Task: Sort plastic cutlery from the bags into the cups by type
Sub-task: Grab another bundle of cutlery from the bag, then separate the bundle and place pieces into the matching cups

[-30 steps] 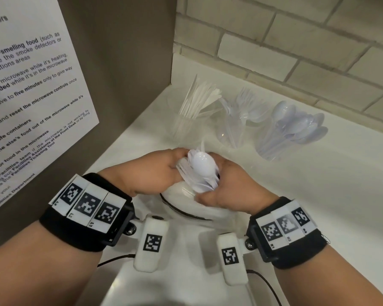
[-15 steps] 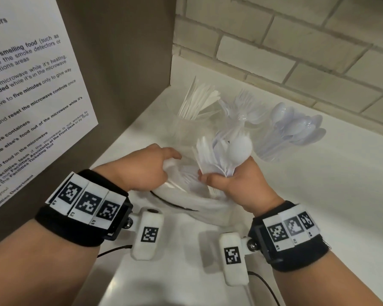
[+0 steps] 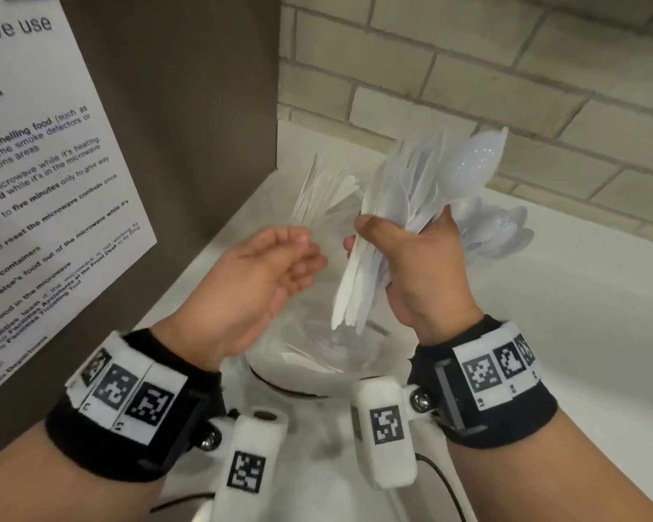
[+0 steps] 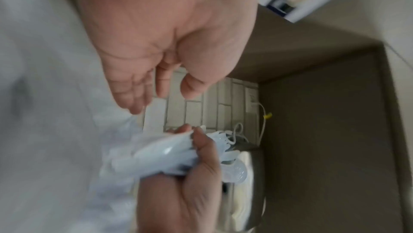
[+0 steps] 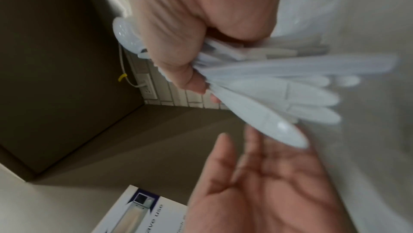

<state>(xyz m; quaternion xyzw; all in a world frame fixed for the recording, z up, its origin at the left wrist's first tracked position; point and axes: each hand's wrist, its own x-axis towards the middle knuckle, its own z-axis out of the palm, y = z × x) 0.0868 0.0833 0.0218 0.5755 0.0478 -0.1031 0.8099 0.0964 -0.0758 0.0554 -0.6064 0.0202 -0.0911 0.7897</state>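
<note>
One fistful of spoons (image 3: 423, 205) is sitting in the right hand (image 3: 419, 273), fingers wrapping the handles, above the bag (image 3: 317, 352) on the worktop (image 3: 543, 333); half a second back it was riding lower. Left wrist: left hand (image 4: 161, 42) is hanging relaxed, holding nothing. Right wrist: handles are fanning (square them before dropping into the spoon cup).

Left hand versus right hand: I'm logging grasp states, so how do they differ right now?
The right hand grips a bundle of white cutlery; the left hand holds nothing. The right hand's fingers are curled tight, the left hand's loosely bent, palm toward the bundle. The right hand sits higher. Both hover above the clear bag and wear black wristbands.
</note>
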